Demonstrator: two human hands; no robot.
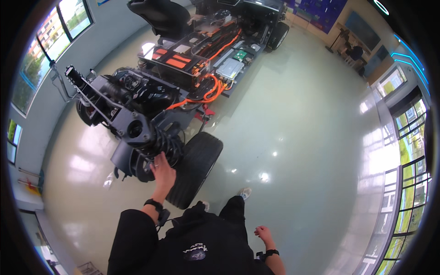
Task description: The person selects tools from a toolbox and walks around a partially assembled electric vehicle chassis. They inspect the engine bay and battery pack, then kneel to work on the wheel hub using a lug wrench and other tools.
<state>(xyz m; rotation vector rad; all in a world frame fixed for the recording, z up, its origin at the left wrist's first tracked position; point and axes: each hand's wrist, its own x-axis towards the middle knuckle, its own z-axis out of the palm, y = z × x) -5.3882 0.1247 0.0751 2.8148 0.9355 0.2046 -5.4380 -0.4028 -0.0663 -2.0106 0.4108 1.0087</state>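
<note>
My left hand [163, 173] reaches forward to the black coil spring [168, 145] of a suspension strut at the near corner of a bare vehicle chassis. Its fingers are stretched out and their tips appear to touch the lower part of the spring; a ring shows on one. Just right of that hand stands a black tyre [196, 169], tilted in the view. The strut's top mount [136, 129] is above and left of the hand. Down by my right side hangs my right hand [264, 233], its fingers loosely bent and apart, with nothing visible in them.
Orange cables [215, 89] and a silver box [230, 68] sit on the chassis. A black seat [162, 17] rises at its far left. Shiny pale floor [293, 137] spreads to the right. Windows line both sides; a person [355, 52] is at the far right.
</note>
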